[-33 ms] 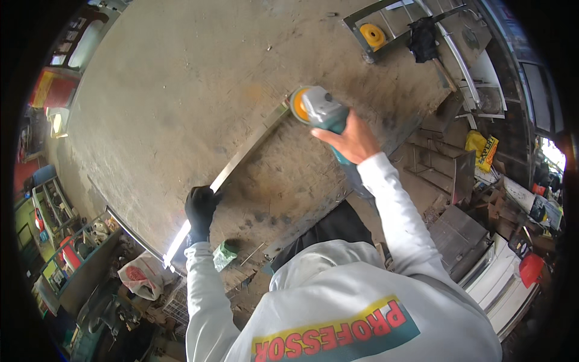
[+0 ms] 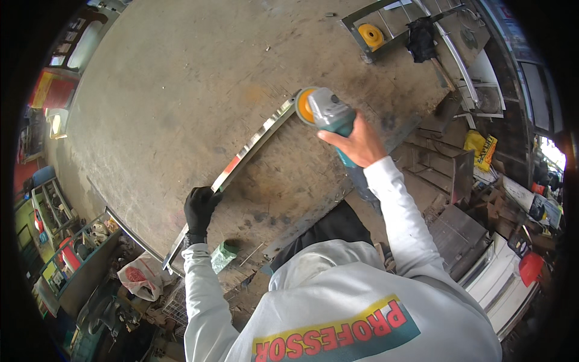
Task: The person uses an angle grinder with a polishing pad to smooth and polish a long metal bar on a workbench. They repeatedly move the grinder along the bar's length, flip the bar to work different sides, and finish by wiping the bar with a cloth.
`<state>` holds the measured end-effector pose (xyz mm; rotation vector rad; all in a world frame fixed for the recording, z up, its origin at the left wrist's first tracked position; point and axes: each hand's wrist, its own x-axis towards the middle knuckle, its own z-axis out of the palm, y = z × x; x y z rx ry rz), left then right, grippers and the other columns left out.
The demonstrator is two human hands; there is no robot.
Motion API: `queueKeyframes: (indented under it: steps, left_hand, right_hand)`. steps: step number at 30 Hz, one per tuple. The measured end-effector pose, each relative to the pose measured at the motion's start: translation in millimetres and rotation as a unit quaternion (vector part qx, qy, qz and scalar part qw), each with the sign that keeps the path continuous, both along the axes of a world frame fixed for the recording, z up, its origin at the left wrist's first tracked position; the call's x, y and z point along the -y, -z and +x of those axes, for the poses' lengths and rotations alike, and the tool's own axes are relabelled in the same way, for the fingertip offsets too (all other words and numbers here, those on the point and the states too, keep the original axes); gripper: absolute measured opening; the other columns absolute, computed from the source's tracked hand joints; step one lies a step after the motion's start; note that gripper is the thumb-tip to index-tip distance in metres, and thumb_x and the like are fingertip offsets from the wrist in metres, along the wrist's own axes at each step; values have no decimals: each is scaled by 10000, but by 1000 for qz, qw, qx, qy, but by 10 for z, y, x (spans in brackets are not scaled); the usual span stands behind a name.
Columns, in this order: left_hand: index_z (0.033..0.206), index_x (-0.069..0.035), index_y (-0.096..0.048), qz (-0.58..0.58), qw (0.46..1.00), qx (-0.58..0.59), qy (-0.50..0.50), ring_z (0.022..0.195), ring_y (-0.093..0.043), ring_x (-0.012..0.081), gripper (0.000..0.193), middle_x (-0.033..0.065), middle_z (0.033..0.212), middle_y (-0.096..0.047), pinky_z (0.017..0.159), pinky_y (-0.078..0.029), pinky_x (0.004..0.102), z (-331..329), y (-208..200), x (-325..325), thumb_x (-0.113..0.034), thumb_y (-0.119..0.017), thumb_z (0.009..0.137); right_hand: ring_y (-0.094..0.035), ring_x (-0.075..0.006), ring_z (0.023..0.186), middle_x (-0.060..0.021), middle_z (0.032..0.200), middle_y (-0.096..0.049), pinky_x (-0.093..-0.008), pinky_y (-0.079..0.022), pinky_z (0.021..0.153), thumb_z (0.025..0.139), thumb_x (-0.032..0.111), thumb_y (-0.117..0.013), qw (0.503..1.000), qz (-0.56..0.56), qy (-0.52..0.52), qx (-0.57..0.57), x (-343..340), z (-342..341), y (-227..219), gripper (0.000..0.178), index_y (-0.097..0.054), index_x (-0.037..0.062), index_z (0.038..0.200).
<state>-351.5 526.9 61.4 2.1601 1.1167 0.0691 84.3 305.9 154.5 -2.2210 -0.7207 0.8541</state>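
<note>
A long, shiny square metal bar (image 2: 258, 142) lies slantwise over the worktable. My left hand (image 2: 201, 208), in a black glove, is closed around its lower part, and the bar's near end sticks out past the hand. In my bare right hand (image 2: 362, 142) is a teal and grey angle grinder (image 2: 333, 111). Its orange disc (image 2: 306, 105) sits at the far end of the bar; whether it touches the metal I cannot tell. My right palm and fingers wrap the grinder's body, with the thumb along its near side.
The scuffed worktable (image 2: 181, 90) spreads out ahead. At the far right lie a metal frame (image 2: 386, 45), a yellow disc (image 2: 371, 37) and a black cloth (image 2: 421, 39). A green container (image 2: 224, 256) is by my left forearm. Shelves of clutter (image 2: 75, 253) line the left; metal scraps fill the right.
The grinder and my right hand have shifted slightly right. My left hand has moved a little left, and the bar seems turned about its length, its faces catching the light differently.
</note>
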Motion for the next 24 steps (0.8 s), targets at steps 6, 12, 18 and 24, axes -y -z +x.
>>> queueKeyframes:
  steps: [6, 12, 18, 24]
  left_hand:
    - [1042, -78, -793, -13, 1000, 27, 8, 817, -740, 305, 305, 116, 928, -748, 739, -573, 422, 40, 42, -206, -300, -900, 863]
    - [1101, -108, -784, 86, 992, -29, 87, 854, -748, 345, 369, 112, 921, -753, 749, -585, 452, 124, -28, -180, -320, -920, 831]
    - [1047, -108, -759, 117, 989, -58, 70, 849, -736, 372, 344, 123, 931, -747, 746, -586, 481, 118, 83, -93, -325, -919, 834]
    - [1045, -110, -737, 106, 989, -66, 76, 863, -733, 379, 367, 126, 935, -749, 755, -582, 491, 61, 132, -134, -336, -925, 827]
  right_hand:
    - [-732, -346, 1130, -254, 1237, -728, -431, -568, 992, 791, 550, -921, 998, -2, 37, -51, 472, -198, -143, 908, -571, -80, 1342]
    - [-783, -423, 919, -276, 1063, -761, -470, -629, 817, 804, 628, -877, 997, -38, -39, -59, 286, -790, 54, 913, -552, -77, 1284]
    - [-786, -432, 862, -296, 1057, -739, -477, -644, 746, 849, 606, -857, 974, -89, -206, -36, -363, -1333, 74, 932, -497, -107, 1330]
    - [-772, -410, 1027, -271, 1167, -740, -485, -617, 907, 828, 588, -885, 991, -48, -100, -76, -397, -896, 142, 920, -522, -49, 1383]
